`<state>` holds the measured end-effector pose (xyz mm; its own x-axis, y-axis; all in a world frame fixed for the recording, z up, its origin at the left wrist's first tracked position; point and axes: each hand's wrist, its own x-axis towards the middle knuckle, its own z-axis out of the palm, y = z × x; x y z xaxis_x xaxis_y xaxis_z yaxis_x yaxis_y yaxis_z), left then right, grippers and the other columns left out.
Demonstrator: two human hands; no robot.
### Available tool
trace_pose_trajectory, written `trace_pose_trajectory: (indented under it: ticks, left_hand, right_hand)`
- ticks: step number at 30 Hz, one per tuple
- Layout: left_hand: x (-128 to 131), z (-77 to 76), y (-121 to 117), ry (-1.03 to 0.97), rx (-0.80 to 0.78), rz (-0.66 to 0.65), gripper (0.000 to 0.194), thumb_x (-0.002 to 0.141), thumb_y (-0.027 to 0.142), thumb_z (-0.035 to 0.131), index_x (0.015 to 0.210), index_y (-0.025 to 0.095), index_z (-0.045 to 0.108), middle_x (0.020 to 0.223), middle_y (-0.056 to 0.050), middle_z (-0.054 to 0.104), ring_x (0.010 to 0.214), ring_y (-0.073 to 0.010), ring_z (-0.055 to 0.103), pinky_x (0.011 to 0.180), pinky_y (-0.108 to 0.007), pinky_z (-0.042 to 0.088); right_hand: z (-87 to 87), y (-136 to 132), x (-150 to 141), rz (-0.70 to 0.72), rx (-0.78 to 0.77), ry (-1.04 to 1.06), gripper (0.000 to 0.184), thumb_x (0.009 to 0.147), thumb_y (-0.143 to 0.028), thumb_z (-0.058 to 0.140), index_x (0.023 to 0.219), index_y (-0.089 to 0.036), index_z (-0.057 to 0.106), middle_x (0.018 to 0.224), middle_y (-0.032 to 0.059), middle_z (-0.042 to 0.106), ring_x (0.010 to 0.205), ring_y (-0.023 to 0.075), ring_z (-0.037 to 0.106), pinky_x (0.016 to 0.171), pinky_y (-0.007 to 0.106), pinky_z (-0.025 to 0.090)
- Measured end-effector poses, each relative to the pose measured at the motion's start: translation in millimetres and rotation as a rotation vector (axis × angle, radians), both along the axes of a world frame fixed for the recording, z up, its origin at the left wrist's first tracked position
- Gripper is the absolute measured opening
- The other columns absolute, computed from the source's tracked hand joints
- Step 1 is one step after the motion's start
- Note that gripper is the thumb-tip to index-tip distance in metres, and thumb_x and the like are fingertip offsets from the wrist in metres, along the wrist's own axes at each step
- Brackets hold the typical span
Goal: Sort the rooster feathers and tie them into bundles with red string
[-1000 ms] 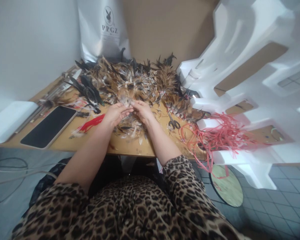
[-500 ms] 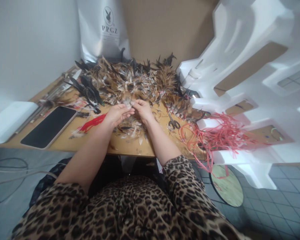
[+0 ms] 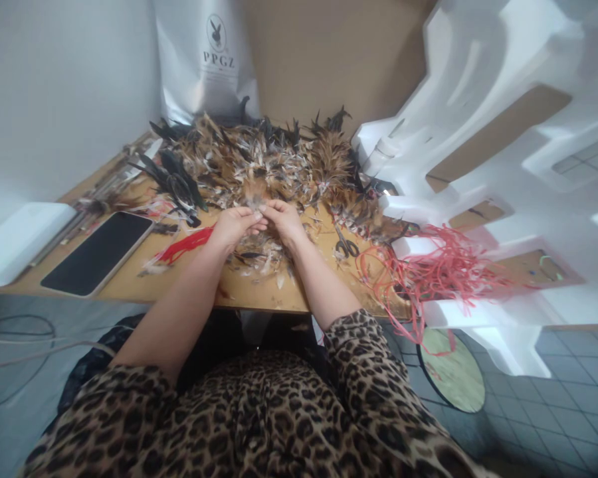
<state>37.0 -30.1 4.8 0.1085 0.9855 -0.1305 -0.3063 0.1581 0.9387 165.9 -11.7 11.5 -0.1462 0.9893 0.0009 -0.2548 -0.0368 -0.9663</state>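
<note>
My left hand (image 3: 233,227) and my right hand (image 3: 284,221) meet over the middle of a wooden table (image 3: 259,292), fingertips pinched together on a small bunch of pale feathers (image 3: 253,198). Just behind them lies a big heap of brown, black and white feathers (image 3: 269,156). More loose feathers (image 3: 259,255) lie under my wrists. A red band (image 3: 184,244) lies just left of my left hand. Black scissors (image 3: 345,244) lie on the table right of my right hand.
A dark phone (image 3: 98,252) lies at the left, next to a white box (image 3: 14,240) and thin sticks (image 3: 104,186). A tangle of red strings (image 3: 438,272) spills off the right side. White foam packing (image 3: 483,153) stands at the right; a silver bag (image 3: 206,60) leans behind.
My hands have stayed in place over the table. The fingers have shifted slightly on the small feather bunch, drawing closer together.
</note>
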Motion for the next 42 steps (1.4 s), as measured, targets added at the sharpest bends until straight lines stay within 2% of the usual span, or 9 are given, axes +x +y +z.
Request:
trace_pose_trajectory:
  ticks: [9, 13, 16, 21, 24, 31, 37, 40, 42]
  left_hand:
    - [2, 0.1, 0, 0.056, 0.064, 0.023, 0.017, 0.064, 0.024, 0.073, 0.068, 0.009, 0.066, 0.064, -0.007, 0.068, 0.053, -0.0091, 0.062, 0.052, -0.017, 0.048]
    - [0, 1.0, -1, -0.016, 0.018, 0.025, 0.017, 0.065, 0.023, 0.073, 0.07, 0.009, 0.065, 0.068, -0.008, 0.069, 0.058, -0.0101, 0.064, 0.053, -0.016, 0.048]
    - [-4, 2.3, 1, -0.15, -0.05, 0.053, 0.015, 0.066, 0.02, 0.072, 0.074, 0.011, 0.065, 0.069, -0.006, 0.068, 0.063, -0.0102, 0.065, 0.056, -0.016, 0.048]
    - [-8, 0.6, 4, -0.268, -0.079, 0.04, 0.015, 0.065, 0.017, 0.072, 0.077, 0.011, 0.065, 0.08, -0.007, 0.07, 0.071, -0.0106, 0.066, 0.069, -0.021, 0.051]
    - [-8, -1.0, 3, -0.262, -0.087, 0.011, 0.015, 0.064, 0.017, 0.073, 0.075, 0.011, 0.066, 0.08, -0.008, 0.071, 0.074, -0.0126, 0.066, 0.075, -0.025, 0.051]
    - [-7, -1.3, 1, -0.202, -0.1, 0.004, 0.015, 0.062, 0.017, 0.075, 0.073, 0.011, 0.067, 0.078, -0.008, 0.071, 0.069, -0.0112, 0.065, 0.07, -0.023, 0.051]
    - [-10, 0.3, 4, -0.225, -0.025, 0.096, 0.013, 0.065, 0.018, 0.073, 0.074, 0.01, 0.066, 0.081, -0.009, 0.071, 0.072, -0.0116, 0.066, 0.064, -0.019, 0.051]
    - [-11, 4.3, 5, -0.275, -0.007, 0.194, 0.01, 0.068, 0.017, 0.07, 0.074, 0.01, 0.064, 0.079, -0.008, 0.07, 0.071, -0.0116, 0.066, 0.06, -0.017, 0.049]
    - [-11, 6.7, 6, -0.303, -0.018, 0.24, 0.009, 0.07, 0.016, 0.068, 0.072, 0.01, 0.062, 0.076, -0.007, 0.07, 0.068, -0.011, 0.066, 0.057, -0.016, 0.049]
  right_hand:
    - [0.5, -1, 0, -0.021, 0.038, -0.003, 0.028, 0.056, -0.033, 0.073, 0.064, -0.016, 0.053, 0.058, -0.0068, 0.054, 0.053, 0.0044, 0.047, 0.053, 0.017, 0.039]
    - [-0.2, 0, 0, -0.019, 0.08, -0.059, 0.026, 0.061, -0.037, 0.07, 0.071, -0.017, 0.056, 0.065, -0.0049, 0.057, 0.059, 0.0066, 0.051, 0.06, 0.02, 0.043]
    - [1.8, -2, 2, -0.052, 0.264, -0.249, 0.026, 0.066, -0.037, 0.067, 0.082, -0.017, 0.061, 0.077, -0.0016, 0.062, 0.069, 0.009, 0.054, 0.07, 0.023, 0.045]
    - [8.5, -10, 6, -0.073, 0.653, -0.737, 0.023, 0.073, -0.031, 0.062, 0.092, -0.018, 0.061, 0.094, 0.0037, 0.061, 0.088, 0.0153, 0.055, 0.082, 0.028, 0.042]
    - [10.6, -13, 7, -0.062, 0.749, -0.952, 0.022, 0.076, -0.028, 0.058, 0.095, -0.018, 0.06, 0.094, 0.0051, 0.059, 0.09, 0.0175, 0.053, 0.081, 0.029, 0.04]
    - [6.1, -10, 8, -0.102, 0.762, -1.06, 0.016, 0.08, -0.03, 0.054, 0.086, -0.017, 0.061, 0.084, 0.0034, 0.06, 0.082, 0.0161, 0.054, 0.076, 0.027, 0.039]
    - [7.4, 4, 23, -0.174, 0.74, -1.022, 0.026, 0.074, -0.03, 0.061, 0.097, -0.017, 0.062, 0.096, 0.0055, 0.063, 0.092, 0.0186, 0.055, 0.085, 0.031, 0.039]
    - [11.0, 11, 36, -0.224, 0.694, -1.03, 0.014, 0.075, -0.028, 0.06, 0.081, -0.016, 0.066, 0.091, 0.0055, 0.064, 0.092, 0.0185, 0.055, 0.089, 0.033, 0.037]
    - [12.6, 12, 41, -0.178, 0.643, -1.044, 0.015, 0.076, -0.029, 0.058, 0.073, -0.016, 0.065, 0.083, 0.0043, 0.064, 0.085, 0.0171, 0.056, 0.085, 0.031, 0.039]
